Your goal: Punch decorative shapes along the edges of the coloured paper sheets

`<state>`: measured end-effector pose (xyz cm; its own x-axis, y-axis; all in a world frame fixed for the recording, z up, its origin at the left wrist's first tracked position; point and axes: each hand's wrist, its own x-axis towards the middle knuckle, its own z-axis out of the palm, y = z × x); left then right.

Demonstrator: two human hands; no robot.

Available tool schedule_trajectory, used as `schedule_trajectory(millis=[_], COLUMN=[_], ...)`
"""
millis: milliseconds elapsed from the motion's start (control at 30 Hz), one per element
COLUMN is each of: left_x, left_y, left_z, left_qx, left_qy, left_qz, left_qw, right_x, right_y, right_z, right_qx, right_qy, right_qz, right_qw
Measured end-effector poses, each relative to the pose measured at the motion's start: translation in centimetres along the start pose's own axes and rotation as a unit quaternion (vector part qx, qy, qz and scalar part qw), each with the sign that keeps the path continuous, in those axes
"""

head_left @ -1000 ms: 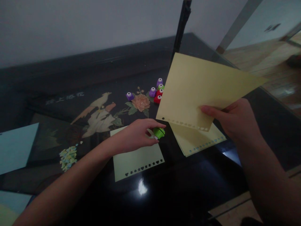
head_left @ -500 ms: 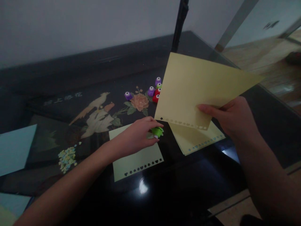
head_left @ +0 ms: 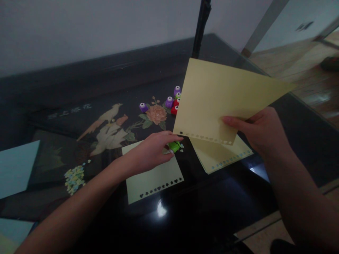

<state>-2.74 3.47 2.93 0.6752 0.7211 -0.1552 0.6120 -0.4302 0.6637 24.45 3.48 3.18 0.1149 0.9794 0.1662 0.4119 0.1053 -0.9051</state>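
My right hand [head_left: 261, 132] pinches a yellow sheet of paper [head_left: 212, 95], thumb on top, holding it tilted above the table. A row of punched stars and hearts runs along the sheet's lower edge. My left hand [head_left: 155, 150] is closed around a green craft punch [head_left: 174, 146], just below the sheet's lower left corner. Small punched bits [head_left: 181, 147] show beside the punch. Under my left hand lies a pale paper sheet [head_left: 156, 178] with punched shapes along its near edge. Below the held sheet rests a stack of yellow paper [head_left: 212, 160], also punched along one edge.
Several purple, red and green punches [head_left: 170, 102] stand towards the back, partly hidden by the sheet. A pile of paper bits [head_left: 75, 178] lies left. Light blue sheets [head_left: 17, 169] are at the left edge. A black pole [head_left: 201, 28] rises behind the glossy dark table [head_left: 185, 215].
My left hand and the green punch have shifted slightly left, and the paper bits beside the punch show more. The right hand still holds the yellow sheet, almost unmoved.
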Motion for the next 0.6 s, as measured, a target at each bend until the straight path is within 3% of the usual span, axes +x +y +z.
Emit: schedule_trajectory(millis=[600], left_x=[0.3], left_y=[0.13], left_z=[-0.03], left_qx=[0.025], left_qy=[0.015], left_qz=[-0.022], left_qw=[0.999], right_x=[0.0], right_y=[-0.13], right_z=[0.02], right_qx=[-0.022], right_qy=[0.01], right_qz=[-0.013], right_qw=[1.0])
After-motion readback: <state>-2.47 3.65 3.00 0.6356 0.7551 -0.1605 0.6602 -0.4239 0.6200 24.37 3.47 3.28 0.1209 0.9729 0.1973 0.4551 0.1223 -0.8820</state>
